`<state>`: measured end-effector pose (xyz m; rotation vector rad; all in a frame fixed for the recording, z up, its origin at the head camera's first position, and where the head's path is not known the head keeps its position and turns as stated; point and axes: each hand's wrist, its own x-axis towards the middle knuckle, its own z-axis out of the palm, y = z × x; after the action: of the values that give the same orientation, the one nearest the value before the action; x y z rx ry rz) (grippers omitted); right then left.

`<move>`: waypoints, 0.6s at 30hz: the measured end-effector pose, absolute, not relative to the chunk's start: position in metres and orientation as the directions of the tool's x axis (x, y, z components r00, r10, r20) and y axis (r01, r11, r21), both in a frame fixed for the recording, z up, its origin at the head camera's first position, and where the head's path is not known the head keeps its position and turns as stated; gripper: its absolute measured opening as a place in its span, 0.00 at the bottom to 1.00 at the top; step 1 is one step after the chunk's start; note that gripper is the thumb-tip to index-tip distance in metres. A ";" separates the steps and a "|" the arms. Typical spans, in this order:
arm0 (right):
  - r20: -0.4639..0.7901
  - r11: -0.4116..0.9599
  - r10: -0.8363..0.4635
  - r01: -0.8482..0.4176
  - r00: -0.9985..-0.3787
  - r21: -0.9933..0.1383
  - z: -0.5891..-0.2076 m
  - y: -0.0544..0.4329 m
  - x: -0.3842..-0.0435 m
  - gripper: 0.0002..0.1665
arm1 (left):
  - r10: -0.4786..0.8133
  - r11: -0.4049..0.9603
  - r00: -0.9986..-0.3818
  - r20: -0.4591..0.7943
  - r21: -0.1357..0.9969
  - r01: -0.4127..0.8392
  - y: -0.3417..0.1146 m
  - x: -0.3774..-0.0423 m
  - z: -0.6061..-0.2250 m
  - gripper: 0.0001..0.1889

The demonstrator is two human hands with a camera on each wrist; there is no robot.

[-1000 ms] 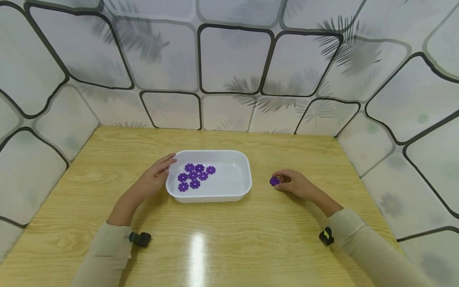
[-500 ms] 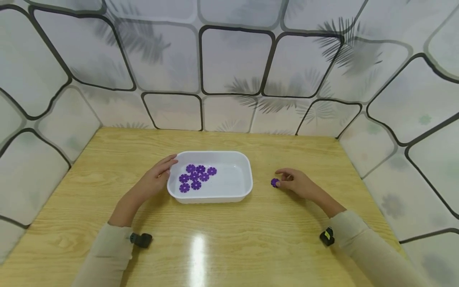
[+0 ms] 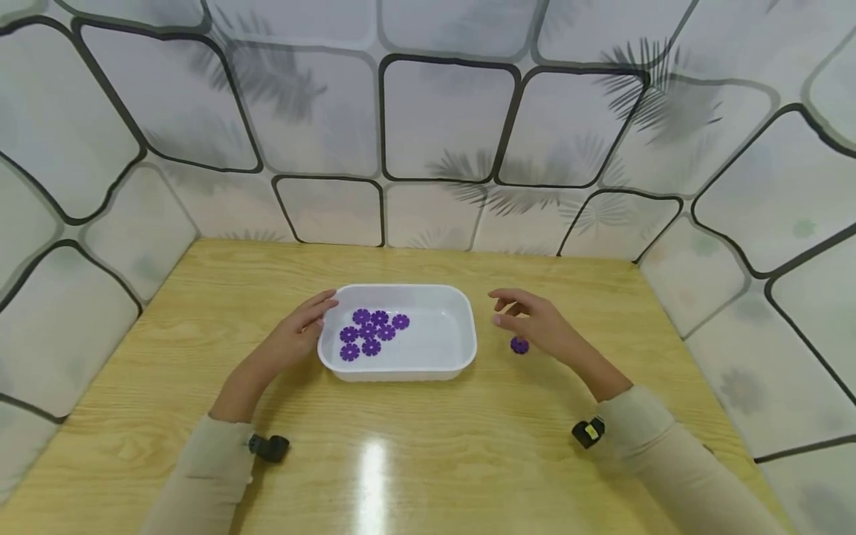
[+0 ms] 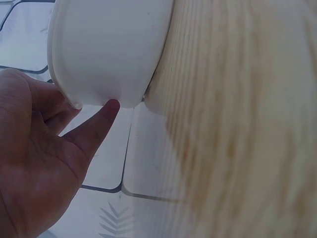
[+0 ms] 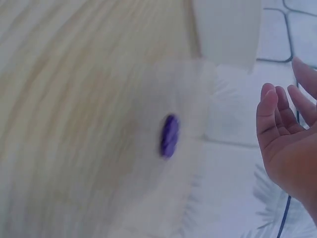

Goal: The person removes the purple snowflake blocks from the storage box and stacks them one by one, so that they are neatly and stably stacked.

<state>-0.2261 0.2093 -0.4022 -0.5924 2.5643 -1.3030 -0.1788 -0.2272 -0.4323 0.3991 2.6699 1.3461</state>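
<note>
A white plastic tray (image 3: 438,338) stands on the table, with several purple flower-shaped notched discs (image 3: 371,348) grouped in its left half. My left hand (image 3: 294,336) holds the tray's left end. In the left wrist view, that hand's thumb (image 4: 101,119) is against the tray's outer wall, with the other fingers at the rim. To the tray's right, my right hand (image 3: 535,321) hovers above the table with loosely bent fingers and nothing in them. Just below it lies a purple piece (image 3: 519,345), which looks thick from the side in the right wrist view (image 5: 169,136), perhaps stacked discs.
The wood-grain table (image 3: 435,446) reaches back to a patterned wall covering (image 3: 441,119), which also closes both sides. A black device (image 3: 269,448) sits at the left wrist and another black device (image 3: 588,431) at the right.
My right hand has let go of the purple piece and moved up and left towards the tray. The piece stays on the table. My left hand keeps its place on the tray.
</note>
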 end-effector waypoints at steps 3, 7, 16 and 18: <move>0.036 0.484 -0.460 -0.285 -0.887 -0.828 -0.395 0.192 -0.223 0.29 | 0.289 0.564 -0.957 0.010 0.806 0.178 -0.227 -0.179 -0.433 0.24; 0.022 0.435 -0.497 -0.270 -0.868 -0.859 -0.392 0.167 -0.219 0.28 | 0.299 0.559 -0.954 0.021 0.807 0.193 -0.226 -0.178 -0.434 0.24; 0.012 0.363 -0.586 -0.275 -0.810 -0.890 -0.407 0.120 -0.222 0.29 | 0.297 0.579 -0.954 0.037 0.788 0.211 -0.227 -0.178 -0.434 0.24; 0.005 0.358 -0.592 -0.268 -0.806 -0.894 -0.409 0.111 -0.223 0.30 | 0.296 0.579 -0.955 0.036 0.788 0.209 -0.227 -0.178 -0.434 0.24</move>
<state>-0.2234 0.1106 -0.4091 -0.7600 2.3061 -1.4282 -0.1778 -0.2273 -0.4337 0.4334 2.7017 1.3291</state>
